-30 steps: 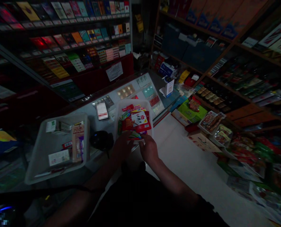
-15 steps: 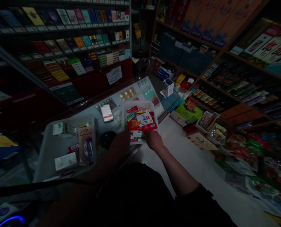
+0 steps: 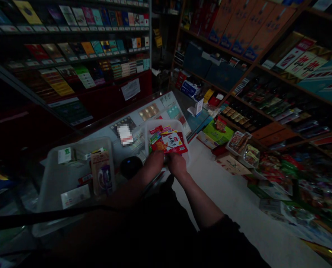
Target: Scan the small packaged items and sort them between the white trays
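Note:
A white plastic bin (image 3: 186, 159) full of colourful snack packets stands on the glass counter. On top lies a red and white snack packet (image 3: 175, 140). My left hand (image 3: 155, 162) is closed over the bin's near side, by the packet's lower edge. Close beside it, my right hand (image 3: 177, 163) is also closed, with a narrow gap between the two. The hands hide whatever their fingers hold. A black rounded device (image 3: 131, 166) sits left of my left hand.
At left stands a larger translucent tub (image 3: 50, 175) with boxes and packets in it. A blurred-out white phone-like item (image 3: 125, 134) lies on the counter (image 3: 104, 130). Shelves of small packs (image 3: 88, 48) rise behind. Bagged goods (image 3: 277, 171) line the right side; a dark strap crosses lower left.
My hands have drawn closer together at the bin's near side, the left moving right and slightly up. A pale packet seen between them is now covered. The view has shifted slightly.

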Action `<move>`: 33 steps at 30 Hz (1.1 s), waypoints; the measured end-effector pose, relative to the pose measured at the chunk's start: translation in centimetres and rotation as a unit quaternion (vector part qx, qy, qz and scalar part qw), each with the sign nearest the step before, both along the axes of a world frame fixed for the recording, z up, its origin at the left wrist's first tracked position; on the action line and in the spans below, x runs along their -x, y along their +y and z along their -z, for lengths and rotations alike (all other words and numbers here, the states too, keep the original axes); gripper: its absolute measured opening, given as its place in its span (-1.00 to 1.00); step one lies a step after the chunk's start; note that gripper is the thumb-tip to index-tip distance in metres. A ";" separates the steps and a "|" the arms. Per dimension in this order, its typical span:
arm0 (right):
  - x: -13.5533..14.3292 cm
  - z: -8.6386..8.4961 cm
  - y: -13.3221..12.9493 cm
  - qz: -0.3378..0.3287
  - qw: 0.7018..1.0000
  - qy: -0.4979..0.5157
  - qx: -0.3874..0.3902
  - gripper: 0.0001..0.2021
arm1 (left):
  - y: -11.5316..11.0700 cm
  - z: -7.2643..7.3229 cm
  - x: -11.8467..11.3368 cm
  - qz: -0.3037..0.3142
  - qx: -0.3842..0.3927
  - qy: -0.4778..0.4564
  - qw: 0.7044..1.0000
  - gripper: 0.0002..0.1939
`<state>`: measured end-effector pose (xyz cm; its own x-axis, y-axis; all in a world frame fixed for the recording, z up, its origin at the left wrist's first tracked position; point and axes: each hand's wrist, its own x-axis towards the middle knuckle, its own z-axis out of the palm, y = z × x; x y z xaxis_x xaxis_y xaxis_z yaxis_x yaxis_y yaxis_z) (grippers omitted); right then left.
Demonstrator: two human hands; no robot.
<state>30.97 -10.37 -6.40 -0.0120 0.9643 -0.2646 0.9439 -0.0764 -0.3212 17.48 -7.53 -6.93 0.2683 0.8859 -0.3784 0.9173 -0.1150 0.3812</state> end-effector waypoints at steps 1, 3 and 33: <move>-0.5 0.0 -0.1 0.003 1.000 -0.003 -0.006 -0.65 | 0.3 0.1 0.0 0.000 0.000 0.003 1.000 -0.66; -1.4 0.2 -0.6 -0.003 1.000 -0.004 -0.027 -0.64 | 0.6 0.3 0.1 0.007 0.001 0.009 1.000 -0.66; 0.6 -3.3 2.0 0.012 0.923 0.374 -0.085 -0.81 | -0.8 -9.2 14.9 -0.089 -0.106 -0.195 0.971 -0.72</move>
<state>30.41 -8.34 -3.13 -0.1083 0.9935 -0.0355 0.4512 0.0173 -0.8923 2.62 -8.35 2.24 0.1896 0.9784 -0.0826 0.7205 -0.0815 0.6887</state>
